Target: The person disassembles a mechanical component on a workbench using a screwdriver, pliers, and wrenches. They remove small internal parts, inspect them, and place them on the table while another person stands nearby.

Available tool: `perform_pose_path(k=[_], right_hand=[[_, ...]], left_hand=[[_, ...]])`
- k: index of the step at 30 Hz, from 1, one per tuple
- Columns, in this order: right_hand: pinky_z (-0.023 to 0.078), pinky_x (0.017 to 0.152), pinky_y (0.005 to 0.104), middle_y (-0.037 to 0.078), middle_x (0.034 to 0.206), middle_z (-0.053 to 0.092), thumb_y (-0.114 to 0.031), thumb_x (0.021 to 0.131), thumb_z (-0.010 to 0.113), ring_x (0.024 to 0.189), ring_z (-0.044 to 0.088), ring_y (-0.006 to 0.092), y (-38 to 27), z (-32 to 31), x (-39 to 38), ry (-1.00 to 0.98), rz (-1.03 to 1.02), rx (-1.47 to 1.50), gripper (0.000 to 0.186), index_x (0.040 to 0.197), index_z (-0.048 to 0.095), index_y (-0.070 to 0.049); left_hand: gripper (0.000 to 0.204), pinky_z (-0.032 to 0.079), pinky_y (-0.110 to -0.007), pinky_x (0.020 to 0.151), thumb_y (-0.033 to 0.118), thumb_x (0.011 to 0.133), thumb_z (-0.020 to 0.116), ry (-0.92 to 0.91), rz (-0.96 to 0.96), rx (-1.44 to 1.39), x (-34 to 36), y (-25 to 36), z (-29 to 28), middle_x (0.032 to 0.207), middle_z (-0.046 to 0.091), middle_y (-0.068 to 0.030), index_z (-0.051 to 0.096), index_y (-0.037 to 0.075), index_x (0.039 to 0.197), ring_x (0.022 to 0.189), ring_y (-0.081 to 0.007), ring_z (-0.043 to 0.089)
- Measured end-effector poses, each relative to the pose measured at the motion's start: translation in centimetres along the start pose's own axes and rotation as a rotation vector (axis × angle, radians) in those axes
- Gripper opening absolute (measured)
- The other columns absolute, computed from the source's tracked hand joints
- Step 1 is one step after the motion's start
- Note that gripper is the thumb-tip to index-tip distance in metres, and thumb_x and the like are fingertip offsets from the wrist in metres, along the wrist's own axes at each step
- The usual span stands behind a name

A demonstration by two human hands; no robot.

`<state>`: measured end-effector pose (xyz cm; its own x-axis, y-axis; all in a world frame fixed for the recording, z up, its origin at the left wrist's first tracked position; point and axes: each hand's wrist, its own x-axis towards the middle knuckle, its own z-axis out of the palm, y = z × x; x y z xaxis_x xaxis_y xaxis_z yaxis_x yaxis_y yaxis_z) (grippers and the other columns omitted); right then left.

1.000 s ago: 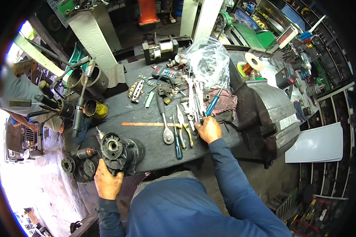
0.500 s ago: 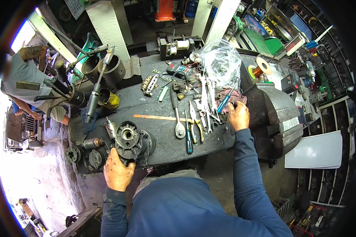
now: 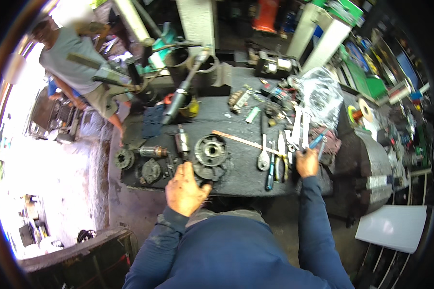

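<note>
Head view: left hand (image 3: pixel 184 190) at the near edge of the dark surface (image 3: pixel 246 171), fingers outstretched and thumb spread apart, just beside a round motor housing (image 3: pixel 211 149); impossible to make out whether touching it. Housing standing on the surface, ringed opening facing up, with a metal cylinder (image 3: pixel 182 143) just to its left. Farther left, an armature with a copper-coloured end (image 3: pixel 153 151), a dark round plate (image 3: pixel 151 171) and a round end cap (image 3: pixel 124 158).

Right hand (image 3: pixel 307 164) low over the tools, fingers bent downward near a blue screwdriver (image 3: pixel 318 138) and a group of wrenches (image 3: pixel 301 127); too blurred to say what, if anything, within the grip. Between the hands, a ratchet (image 3: pixel 264 159), a second screwdriver (image 3: pixel 269 177) and yellow-handled pliers (image 3: pixel 281 168), lying side by side near one end of a coppery strip (image 3: pixel 241 141).
</note>
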<state>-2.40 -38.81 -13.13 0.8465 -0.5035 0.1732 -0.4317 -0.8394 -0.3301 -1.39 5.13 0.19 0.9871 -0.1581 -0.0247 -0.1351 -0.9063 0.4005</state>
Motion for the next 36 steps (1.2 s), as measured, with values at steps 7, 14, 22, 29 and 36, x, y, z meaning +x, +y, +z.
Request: perform_pose_path(k=[7, 14, 22, 29, 36], right_hand=[[0.055, 0.084, 0.0501, 0.028, 0.113, 0.073, -0.005, 0.103, 0.063, 0.095, 0.069, 0.0471, -10.4, -10.4, -5.0, -0.339, -0.411, 0.318, 0.032, 0.134, 0.067, 0.006], [0.058, 0.082, 0.0497, 0.018, 0.114, 0.074, -0.03, 0.104, 0.07, 0.099, 0.072, 0.037, -21.0, -14.2, -10.1, -0.317, -0.842, -0.09, 0.032, 0.132, 0.077, -0.018], [0.059, 0.079, 0.0466, 0.018, 0.102, 0.074, -0.03, 0.104, 0.069, 0.092, 0.072, 0.0379, -22.6, -14.5, -11.2, -0.192, -0.818, -0.071, 0.028, 0.121, 0.082, -0.012], [0.058, 0.077, 0.0494, 0.02, 0.102, 0.074, -0.032, 0.105, 0.066, 0.091, 0.071, 0.0404, -22.6, -14.2, -11.8, -0.203, -0.772, -0.206, 0.029, 0.119, 0.082, -0.011], [0.056, 0.07, 0.05, 0.017, 0.092, 0.07, -0.019, 0.097, 0.071, 0.081, 0.07, 0.0383, -22.4, -14.2, -11.1, -0.296, -0.756, -0.029, 0.027, 0.12, 0.08, -0.009]], left_hand=[[0.091, 0.048, -0.052, 0.11, 0.033, 0.071, 0.095, 0.349, 0.344, -0.333, -1.0, -0.7, 0.2, 0.137, 0.06, -0.0208, 0.055, 0.003, 0.147, 0.126, -0.0403, 0.059], [0.057, 0.058, -0.049, 0.102, 0.014, 0.088, 0.077, 0.565, 0.647, -0.289, -0.7, -2.1, 2.9, 0.133, 0.064, -0.0151, 0.071, 0.028, 0.144, 0.124, -0.038, 0.065], [0.054, 0.057, -0.047, 0.102, 0.016, 0.088, 0.071, 0.552, 0.62, -0.243, -1.1, -2.2, 3.7, 0.134, 0.064, -0.014, 0.073, 0.031, 0.14, 0.121, -0.0352, 0.064], [0.049, 0.054, -0.049, 0.103, 0.018, 0.091, 0.07, 0.549, 0.667, -0.247, -1.1, -2.4, 3.3, 0.138, 0.062, -0.0134, 0.076, 0.033, 0.137, 0.121, -0.0343, 0.063], [0.048, 0.054, -0.047, 0.1, 0.02, 0.091, 0.069, 0.538, 0.707, -0.208, -0.9, -2.4, 3.3, 0.136, 0.06, -0.0125, 0.075, 0.034, 0.136, 0.118, -0.0308, 0.064]])
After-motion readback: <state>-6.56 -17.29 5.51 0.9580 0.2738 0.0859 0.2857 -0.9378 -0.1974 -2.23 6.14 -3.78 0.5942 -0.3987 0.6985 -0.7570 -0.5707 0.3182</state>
